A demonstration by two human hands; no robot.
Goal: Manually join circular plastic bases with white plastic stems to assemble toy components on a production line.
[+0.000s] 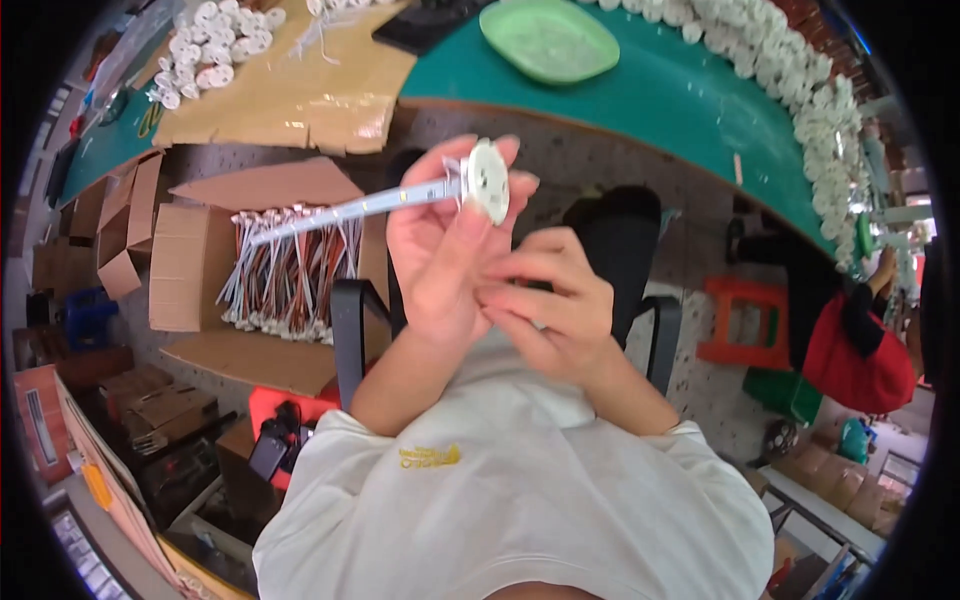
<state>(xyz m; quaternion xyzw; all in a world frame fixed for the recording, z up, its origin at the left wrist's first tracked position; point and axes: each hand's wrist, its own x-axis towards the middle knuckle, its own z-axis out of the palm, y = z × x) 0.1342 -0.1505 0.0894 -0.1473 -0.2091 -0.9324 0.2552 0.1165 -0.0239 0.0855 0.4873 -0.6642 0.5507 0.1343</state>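
Observation:
My left hand (432, 262) is raised over my lap, its fingers wrapped round an LED light strip. The strip has a white round disc (489, 182) at one end, with small dark spots or holes on its face. From the disc a narrow pale bar (370, 207) with small yellowish chips points out to the left. My right hand (556, 304) is beside the left palm, thumb and fingers drawn together in a pinch. Whether anything small sits in that pinch, I cannot make out.
An open cardboard box (180, 270) packed with wired strips stands left of my chair. Across the green table (450, 75) are cardboard (340, 100), a green tray (550, 38) and rows of white round pieces (790, 75). An orange stool (745, 322) and another person (860, 350) are at right.

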